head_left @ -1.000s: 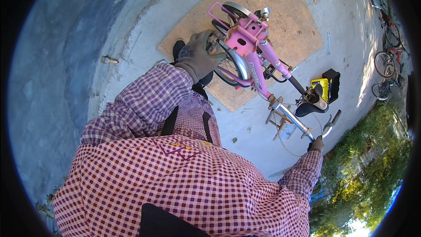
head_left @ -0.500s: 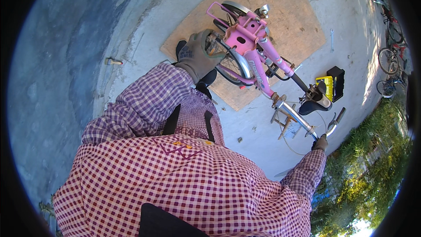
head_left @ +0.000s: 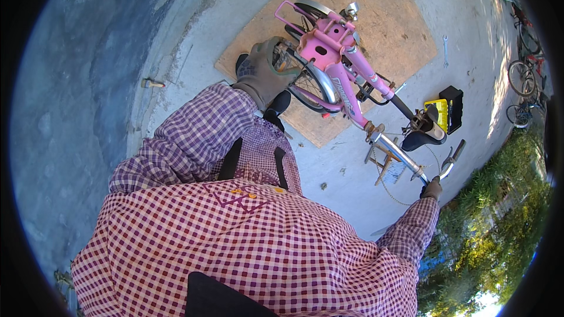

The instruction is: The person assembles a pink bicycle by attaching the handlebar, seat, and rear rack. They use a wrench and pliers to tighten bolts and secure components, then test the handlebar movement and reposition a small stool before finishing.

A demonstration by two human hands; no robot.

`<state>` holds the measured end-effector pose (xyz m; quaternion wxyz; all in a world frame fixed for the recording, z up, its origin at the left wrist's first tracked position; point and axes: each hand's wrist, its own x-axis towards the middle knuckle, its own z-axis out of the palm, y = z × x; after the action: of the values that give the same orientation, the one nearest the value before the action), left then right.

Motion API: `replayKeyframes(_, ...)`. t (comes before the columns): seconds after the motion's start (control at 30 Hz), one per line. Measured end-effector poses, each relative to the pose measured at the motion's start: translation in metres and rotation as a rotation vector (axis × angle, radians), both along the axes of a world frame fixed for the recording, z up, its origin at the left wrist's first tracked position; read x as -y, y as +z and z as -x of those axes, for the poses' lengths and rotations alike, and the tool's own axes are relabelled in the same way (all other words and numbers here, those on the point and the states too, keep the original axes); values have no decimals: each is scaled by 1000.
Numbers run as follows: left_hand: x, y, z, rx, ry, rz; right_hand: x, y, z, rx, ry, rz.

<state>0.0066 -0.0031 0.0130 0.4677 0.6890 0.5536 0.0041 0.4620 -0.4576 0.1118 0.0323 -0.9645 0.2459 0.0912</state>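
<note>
The gloved left hand (head_left: 265, 73) grasps the pink bicycle (head_left: 338, 82) by one wheel (head_left: 305, 84) (the right hand (head_left: 433, 188) grips its handlebar (head_left: 450, 168)).

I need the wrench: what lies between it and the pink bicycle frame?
From the pink frame, the head view shows brown board, then grey floor up to the wrench.

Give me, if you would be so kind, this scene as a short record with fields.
Main object: pink bicycle
Left grip: gloved, beside the silver fender; exact contact unclear
Right grip: closed on the handlebar
Under part of bicycle: wooden board
Picture's right: wrench, black-and-yellow toolbox
Picture's left: small brush
</note>
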Motion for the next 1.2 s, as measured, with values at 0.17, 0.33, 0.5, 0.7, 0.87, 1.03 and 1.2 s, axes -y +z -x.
replayKeyframes(0.17, 0, -2, 1, 2, -28, -29, -9, 2, 4, 7, 4, -16)
replayKeyframes(0.33, 0, -4, 2, 14, -11, -31, -4, 1, -1, -22, 11, 10)
replayKeyframes(0.5, -2, -4, 1, 8, 21, -28, 15, -12, -11, 36, 95, 29)
replayKeyframes(0.7, -5, -3, 2, -10, -6, -37, 37, -25, -23, 63, 155, 33)
replayKeyframes(0.87, -5, -5, 4, 3, -3, -51, 42, -27, -27, 52, 222, 68)
replayKeyframes(1.03, -4, -14, 7, 31, 0, -91, 43, -33, -28, 73, 289, 86)
replayKeyframes(1.2, -17, -39, 11, 70, -37, -197, 36, -49, -27, 16, 253, 103)
